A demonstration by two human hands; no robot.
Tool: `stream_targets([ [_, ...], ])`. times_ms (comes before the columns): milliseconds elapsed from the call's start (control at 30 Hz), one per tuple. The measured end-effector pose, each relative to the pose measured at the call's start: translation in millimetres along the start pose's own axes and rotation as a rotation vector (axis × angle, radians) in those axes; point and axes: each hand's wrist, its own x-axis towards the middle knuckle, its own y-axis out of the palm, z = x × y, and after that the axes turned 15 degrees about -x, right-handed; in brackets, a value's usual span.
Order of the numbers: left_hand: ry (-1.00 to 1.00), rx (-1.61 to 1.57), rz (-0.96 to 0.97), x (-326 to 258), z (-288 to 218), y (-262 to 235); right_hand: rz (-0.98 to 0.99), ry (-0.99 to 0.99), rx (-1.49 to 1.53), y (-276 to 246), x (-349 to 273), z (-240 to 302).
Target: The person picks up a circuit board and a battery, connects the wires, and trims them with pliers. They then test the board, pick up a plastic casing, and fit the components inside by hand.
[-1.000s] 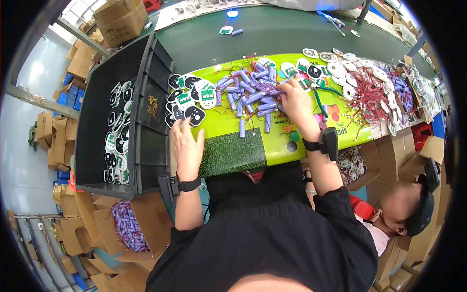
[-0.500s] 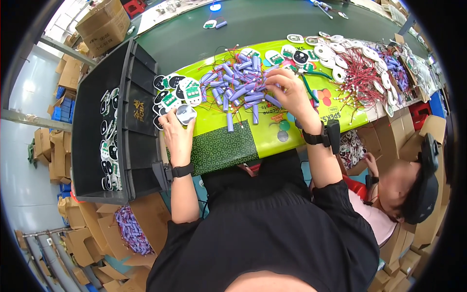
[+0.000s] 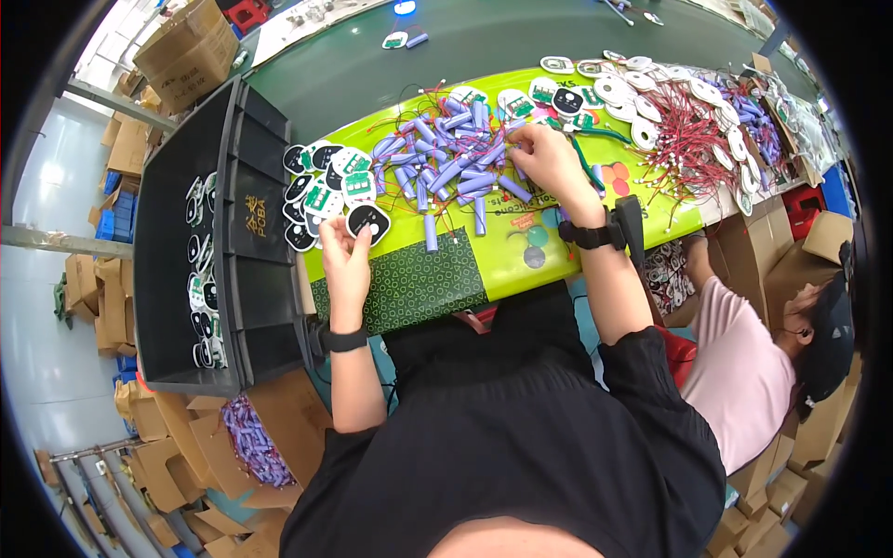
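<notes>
My left hand (image 3: 345,272) grips a rounded white board with a black face (image 3: 368,224) between thumb and fingers, at the near side of a heap of similar boards. Some boards in that heap (image 3: 324,198) show green circuit sides, others black faces. My right hand (image 3: 555,169) is closed in a pinch at the right edge of a pile of purple cylindrical battery cells (image 3: 446,149) with thin red and black wires. Whatever its fingertips hold is too small to make out. Green-handled pliers (image 3: 585,160) lie partly behind that hand.
A black bin (image 3: 244,232) with boards inside stands at the left. White rings (image 3: 642,136) and red wires (image 3: 688,139) cover the table's right end. Beyond runs a green belt (image 3: 502,42). A co-worker in a pink shirt (image 3: 744,372) is at the right, beside open cartons.
The board in my left hand now shows its black face instead of a shiny greyish one. My right hand stays by the cells, slightly lower. The co-worker has shifted, reaching toward the carton.
</notes>
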Motion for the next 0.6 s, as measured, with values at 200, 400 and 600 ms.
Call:
stream_targets([
  [200,-0.234,-0.405,0.004,-25.1,-40.0,8.4,-0.015,-0.097,0.205,-30.2,-8.0,-14.5],
  [400,-0.390,-0.735,0.226,-27.8,-41.2,33.3,0.257,0.087,0.580,-31.1,-36.8,-25.0],
  [600,-0.557,-0.881,0.419,-23.8,-36.6,78.7,0.390,0.105,0.190,-49.0,-56.8,-10.5],
])
